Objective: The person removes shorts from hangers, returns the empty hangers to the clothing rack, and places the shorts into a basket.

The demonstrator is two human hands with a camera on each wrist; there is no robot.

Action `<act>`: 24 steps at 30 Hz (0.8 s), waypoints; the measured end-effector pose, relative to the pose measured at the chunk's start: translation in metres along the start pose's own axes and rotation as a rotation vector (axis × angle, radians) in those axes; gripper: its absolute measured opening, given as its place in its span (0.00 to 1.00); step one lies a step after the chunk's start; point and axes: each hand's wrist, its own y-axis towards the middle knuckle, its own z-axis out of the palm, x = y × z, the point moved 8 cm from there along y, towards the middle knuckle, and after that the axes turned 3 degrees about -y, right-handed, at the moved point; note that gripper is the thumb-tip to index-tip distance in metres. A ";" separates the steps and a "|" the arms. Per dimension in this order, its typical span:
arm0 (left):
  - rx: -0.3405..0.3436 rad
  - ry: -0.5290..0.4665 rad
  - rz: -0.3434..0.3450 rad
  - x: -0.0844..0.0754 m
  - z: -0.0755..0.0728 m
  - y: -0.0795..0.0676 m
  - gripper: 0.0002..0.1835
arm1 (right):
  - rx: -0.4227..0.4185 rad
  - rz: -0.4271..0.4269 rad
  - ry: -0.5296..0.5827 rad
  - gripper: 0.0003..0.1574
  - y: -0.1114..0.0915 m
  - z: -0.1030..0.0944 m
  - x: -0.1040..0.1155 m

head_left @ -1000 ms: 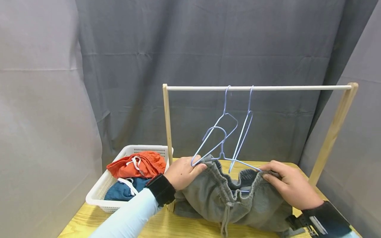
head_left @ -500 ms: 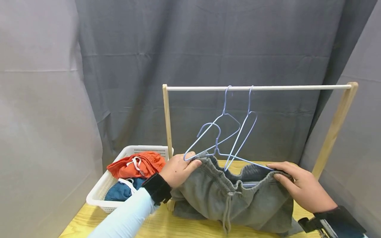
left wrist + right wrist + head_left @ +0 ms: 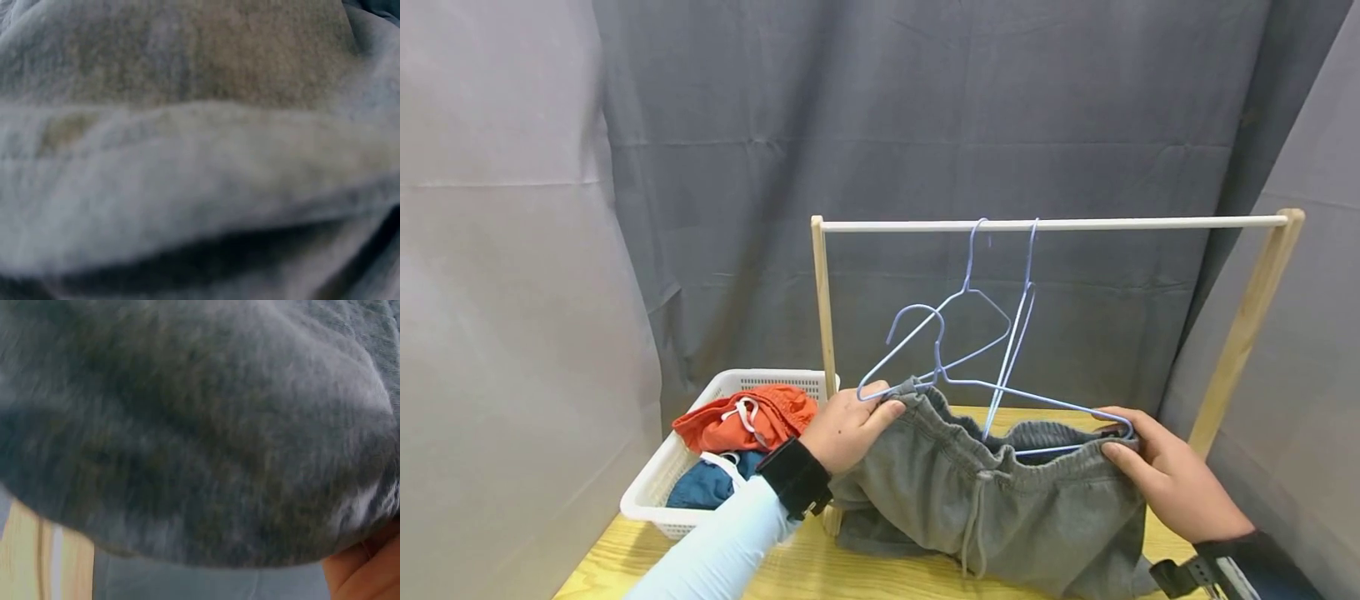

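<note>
In the head view, grey drawstring shorts (image 3: 1000, 508) are held up by the waistband above the table. My left hand (image 3: 850, 425) pinches the waistband's left end. At the right end, my right hand (image 3: 1172, 475) grips the waistband, with the corner of a light-blue wire hanger (image 3: 1037, 393) by its fingers. That hanger sits in the waist opening, its hook sticking up; its left end is hidden by cloth. Grey cloth (image 3: 200, 181) fills the left wrist view, blurred. In the right wrist view, the right hand's fingers (image 3: 369, 575) show below the cloth.
Two more wire hangers hang from the white rail (image 3: 1150, 223) of a wooden-post rack (image 3: 1240, 342); the left one's (image 3: 898, 354) lower corner overlaps my left hand. A white basket (image 3: 643, 496) at left holds orange shorts (image 3: 752, 417) and a blue garment (image 3: 703, 487) with white drawstring.
My right hand has moved right, drawing the waistband wider and straighter. The hanger's right corner now shows at that hand. My left hand has shifted slightly left; the hung hangers have swung a little.
</note>
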 end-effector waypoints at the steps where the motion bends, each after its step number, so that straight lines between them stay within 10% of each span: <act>1: 0.002 -0.001 0.000 0.000 0.000 0.000 0.13 | 0.005 0.004 0.020 0.26 0.000 0.001 -0.001; 24: 0.049 0.012 0.000 -0.005 0.008 -0.005 0.16 | 0.013 -0.082 0.121 0.13 0.002 0.009 0.015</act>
